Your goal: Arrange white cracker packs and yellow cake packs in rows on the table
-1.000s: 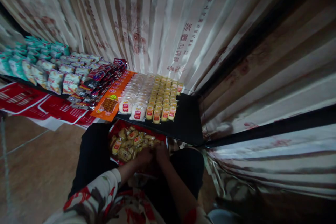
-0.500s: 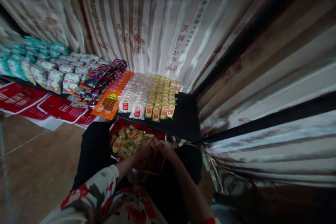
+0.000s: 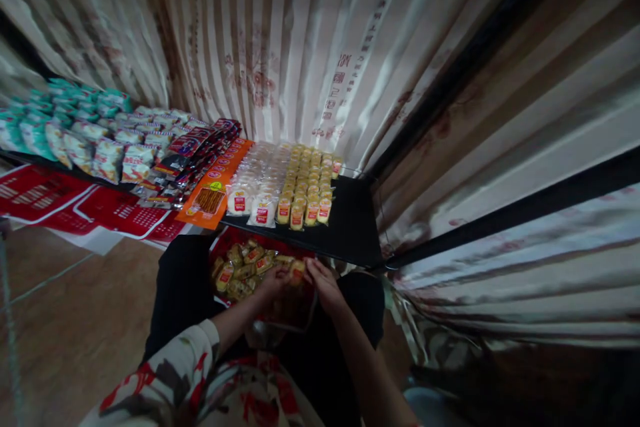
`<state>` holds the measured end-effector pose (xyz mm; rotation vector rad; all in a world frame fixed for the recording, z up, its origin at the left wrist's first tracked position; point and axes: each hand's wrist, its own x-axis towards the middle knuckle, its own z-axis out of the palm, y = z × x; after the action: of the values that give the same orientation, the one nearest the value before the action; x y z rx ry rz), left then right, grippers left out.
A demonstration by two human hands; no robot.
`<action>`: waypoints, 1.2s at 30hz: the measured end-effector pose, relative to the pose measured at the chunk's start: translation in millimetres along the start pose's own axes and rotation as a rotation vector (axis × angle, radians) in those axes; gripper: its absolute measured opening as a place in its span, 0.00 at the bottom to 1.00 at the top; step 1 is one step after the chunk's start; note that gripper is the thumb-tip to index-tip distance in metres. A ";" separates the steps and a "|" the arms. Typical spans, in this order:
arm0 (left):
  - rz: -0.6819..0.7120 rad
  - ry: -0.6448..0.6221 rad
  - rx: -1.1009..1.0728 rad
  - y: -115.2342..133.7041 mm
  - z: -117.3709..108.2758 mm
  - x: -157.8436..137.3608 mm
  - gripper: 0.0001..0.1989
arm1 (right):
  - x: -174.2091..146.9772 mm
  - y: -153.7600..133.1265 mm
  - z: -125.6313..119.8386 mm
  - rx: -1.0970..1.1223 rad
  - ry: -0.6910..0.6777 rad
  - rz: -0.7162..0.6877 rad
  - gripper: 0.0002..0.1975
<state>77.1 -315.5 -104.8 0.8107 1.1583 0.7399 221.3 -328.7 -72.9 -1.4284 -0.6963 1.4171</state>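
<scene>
Both hands, left hand [image 3: 273, 280] & right hand [image 3: 325, 283], fingers pinched on one small snack pack [image 3: 298, 270] over the red bag [image 3: 235, 240] in lap; pack could slip & fall, grip looks loose.

My left hand [image 3: 274, 278] and right hand [image 3: 324, 282] meet on one small yellow wrapped snack [image 3: 297, 271] over the red bag of wrapped snacks [image 3: 245, 264] in my lap, just below the black desk [image 3: 353, 230].
</scene>
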 end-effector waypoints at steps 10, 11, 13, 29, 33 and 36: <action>0.024 -0.004 -0.037 33.9 23.3 -8.7 0.14 | -10.3 -13.1 -4.9 -0.008 0.018 -0.069 0.25; 0.028 -0.010 -0.033 37.7 24.7 -10.3 0.15 | -11.1 -14.4 -5.2 0.012 0.027 -0.065 0.25; 0.028 -0.030 -0.004 45.0 27.0 -13.6 0.15 | -13.0 -15.5 -5.1 0.076 0.033 -0.032 0.24; 0.531 -0.220 1.300 127.5 23.9 -27.4 0.17 | -30.0 -46.3 -15.0 -0.933 0.172 -0.623 0.18; 0.629 -0.321 1.330 145.8 38.2 -23.2 0.15 | -26.2 -51.8 -21.0 -0.878 0.102 -0.557 0.16; 0.669 -0.289 1.199 149.2 49.8 -18.5 0.20 | -18.0 -52.4 -29.6 -0.810 0.129 -0.549 0.16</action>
<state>108.0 -262.4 41.2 2.3010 0.9966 0.3545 258.9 -332.8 -22.7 -1.7083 -1.5461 0.6087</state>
